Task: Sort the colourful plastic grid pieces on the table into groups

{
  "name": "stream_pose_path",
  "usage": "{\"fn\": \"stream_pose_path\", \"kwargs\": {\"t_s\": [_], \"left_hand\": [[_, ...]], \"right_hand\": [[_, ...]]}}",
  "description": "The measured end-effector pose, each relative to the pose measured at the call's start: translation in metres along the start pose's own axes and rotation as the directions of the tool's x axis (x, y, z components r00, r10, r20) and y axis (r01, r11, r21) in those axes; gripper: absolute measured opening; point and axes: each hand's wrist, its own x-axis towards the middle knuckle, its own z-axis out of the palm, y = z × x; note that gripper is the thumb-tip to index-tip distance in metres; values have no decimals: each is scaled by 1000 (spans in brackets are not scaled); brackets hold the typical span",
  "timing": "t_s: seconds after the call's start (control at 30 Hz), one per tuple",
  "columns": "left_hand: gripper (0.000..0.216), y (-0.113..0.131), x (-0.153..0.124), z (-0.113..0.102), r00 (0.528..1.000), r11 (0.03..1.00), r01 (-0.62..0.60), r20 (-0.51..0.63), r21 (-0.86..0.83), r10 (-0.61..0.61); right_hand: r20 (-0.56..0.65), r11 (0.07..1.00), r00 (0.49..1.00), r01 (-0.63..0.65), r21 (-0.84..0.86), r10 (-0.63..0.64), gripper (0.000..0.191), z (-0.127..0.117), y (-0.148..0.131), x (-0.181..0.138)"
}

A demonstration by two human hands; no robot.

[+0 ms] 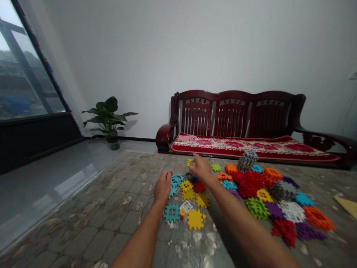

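My left hand (pixel 163 187) is closed at the left edge of a group of flat interlocking plastic tiles, its fingers against a teal tile (pixel 177 180). A yellow tile with a rounded opening (pixel 190 162) shows at the fingertips of my right hand (pixel 201 168), which is closed and hides part of it. Between the hands lie a yellow window tile (pixel 186 185) and a dark grey piece partly covered by my right hand. Nearer me are a red tile (pixel 199 187), a teal window tile (pixel 172 213), a white lattice piece (pixel 186 206) and a solid yellow tile (pixel 195 219).
A loose pile of coloured tiles, with red ones (pixel 249 183) in the middle, covers the right of the patterned tabletop (pixel 111 223). Behind it stands a grey stack (pixel 247 161). Beyond the table are a wooden bench (pixel 228 115) and a potted plant (pixel 107 119).
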Motion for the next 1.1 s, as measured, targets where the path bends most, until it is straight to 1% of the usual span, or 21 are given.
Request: {"fn": "stream_pose_path", "kwargs": {"t_s": [0.1,0.2,0.37,0.5,0.6,0.67,0.77,0.83,0.97,1.1], "left_hand": [[30,2,-1,-1,1000,1000,0,1,-7,0],[29,4,-2,-2,1000,1000,-11,0,-3,11],[29,3,-2,-3,1000,999,-18,-2,28,18],[29,2,-1,-2,1000,998,-26,-9,55,27],[29,3,-1,-3,1000,997,-27,-7,71,28],[29,2,0,-3,1000,996,-24,-2,87,24],[29,0,1,-2,999,996,-29,-12,90,30],[28,-1,2,-1,999,996,-33,-22,83,35],[28,-3,2,0,1000,997,-24,-19,78,25],[29,-3,2,0,1000,997,-23,-7,79,23]], "right_hand": [[-20,988,999,42,148,-39,64,-15,18,-29],[-41,969,997,78,233,-70,69,-24,41,-74],[-68,975,993,108,196,-97,68,-28,70,-149],[-98,974,982,175,141,-162,73,-25,85,-183],[-142,973,973,197,117,-180,75,-23,94,-196],[-158,976,973,186,117,-167,75,-23,99,-201],[-139,985,981,145,92,-132,76,-26,103,-206],[-117,993,987,113,44,-107,75,-30,104,-206],[-89,995,993,67,-74,-74,66,-34,108,-204],[-43,984,998,45,-170,-53,47,-41,111,-202]]}}
